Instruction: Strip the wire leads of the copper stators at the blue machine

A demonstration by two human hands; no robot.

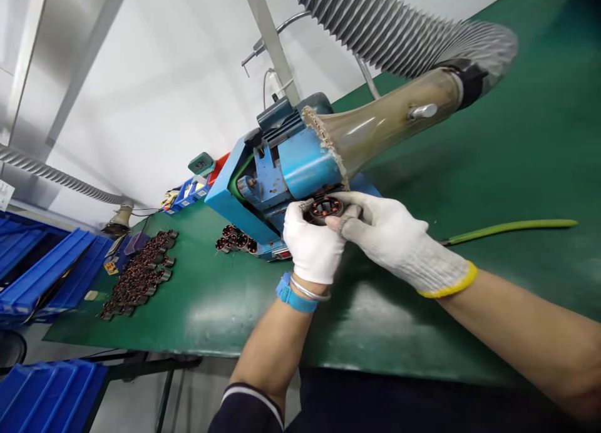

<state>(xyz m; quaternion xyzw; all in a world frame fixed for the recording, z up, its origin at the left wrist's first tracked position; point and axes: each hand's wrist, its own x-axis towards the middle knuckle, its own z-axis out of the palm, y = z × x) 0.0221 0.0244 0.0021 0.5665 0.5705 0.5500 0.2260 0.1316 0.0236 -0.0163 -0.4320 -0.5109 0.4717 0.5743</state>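
Observation:
Between my two gloved hands is a motor stator [326, 209], a dark ring with copper windings inside. My left hand [312, 242], in a white glove with a blue band at the wrist, grips its left side. On its right side, the thumb and fingers of my right hand [385, 226], in a knitted glove with a yellow cuff, close on the rim. Both hands are right at the front of a blue belt machine [307, 161], whose working part is hidden behind them. Several more stators [235, 239] stand on the table just left of the machine.
A clear duct [394, 117] joins the machine to a grey corrugated hose [375, 26]. Many stators [141, 273] cover the left of the green table [211, 320]. Blue bins [61, 273] stand beyond its left edge. A green-handled tool [511, 229] lies at right.

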